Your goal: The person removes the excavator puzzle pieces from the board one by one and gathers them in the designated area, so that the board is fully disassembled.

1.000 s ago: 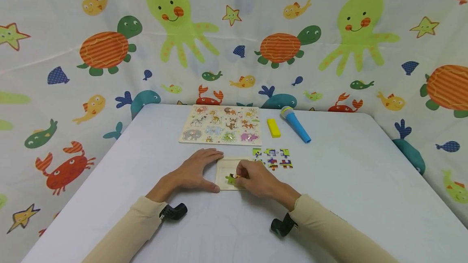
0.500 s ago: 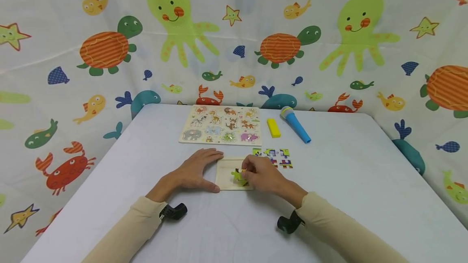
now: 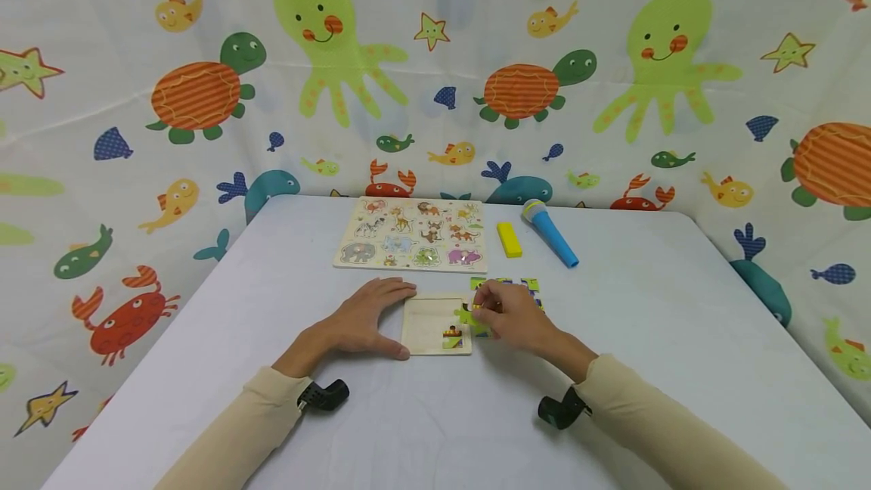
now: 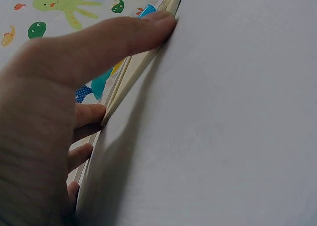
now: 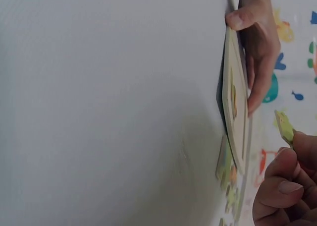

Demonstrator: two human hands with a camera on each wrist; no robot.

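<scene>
My left hand [image 3: 364, 316] holds the left side of a small square wooden puzzle tray [image 3: 429, 320], the thumb at its near corner and the fingers at its far one. In the left wrist view, the thumb [image 4: 148, 30] presses on the tray's edge. A jigsaw piece [image 3: 452, 337] with a green and brown print lies in the tray's near right corner. Between thumb and fingers, my right hand [image 3: 513, 316] pinches a green jigsaw piece [image 5: 285, 127], raised over the tray's right edge. Another piece [image 5: 224, 156] lies on the table beside the tray.
Several loose jigsaw pieces [image 3: 529, 283] lie right of the tray, partly hidden by the right hand. Behind stand an animal puzzle board [image 3: 381, 255], a yellow block [image 3: 509, 239] and a blue toy microphone [image 3: 554, 237]. A sea-animal cloth [image 3: 422, 74] hangs behind the table.
My right hand has moved right with the green jigsaw piece, from over the tray's middle to its right edge. The piece in the tray's corner now shows. The left hand stays put.
</scene>
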